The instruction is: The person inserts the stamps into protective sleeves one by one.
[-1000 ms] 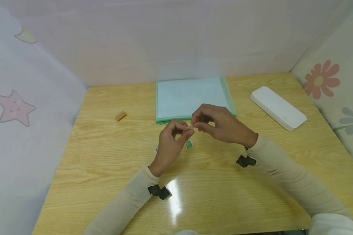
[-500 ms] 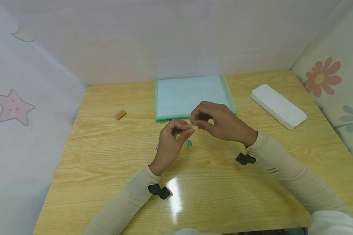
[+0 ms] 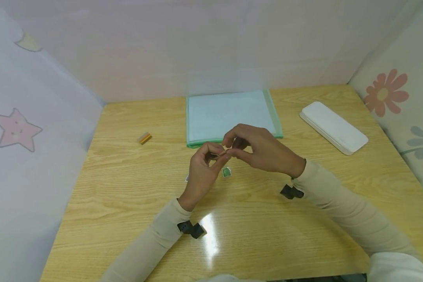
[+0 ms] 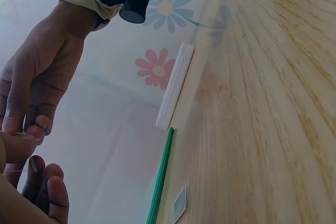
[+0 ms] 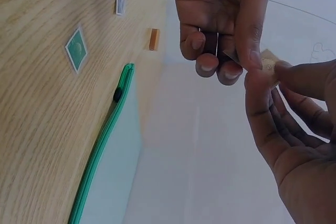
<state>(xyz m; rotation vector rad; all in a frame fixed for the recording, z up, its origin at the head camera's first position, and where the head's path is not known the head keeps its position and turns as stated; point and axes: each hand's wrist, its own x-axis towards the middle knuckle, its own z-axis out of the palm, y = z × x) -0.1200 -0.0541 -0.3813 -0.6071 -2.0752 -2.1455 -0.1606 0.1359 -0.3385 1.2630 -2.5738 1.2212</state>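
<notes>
A small tan piece (image 5: 269,61) was held above the wooden table (image 3: 127,203), pinched between the curled fingertips of the left hand (image 3: 202,172) and the right hand (image 3: 262,150), which met over it. A small green card (image 3: 226,172) lay on the table just below the hands, and a green folder (image 3: 229,115) lay behind them, near a white case (image 3: 333,127) to the right.

This looks like a small screened-off work booth rather than a lived-in room: a wooden table (image 3: 127,203) is boxed in on the left, far and right sides by pale fabric panels. The left panel carries a pink star (image 3: 15,129), the right one printed flowers (image 3: 385,93). A green-edged document folder (image 3: 229,115) at the far middle and a white case (image 3: 333,127) at the far right suggest a desk station.
</notes>
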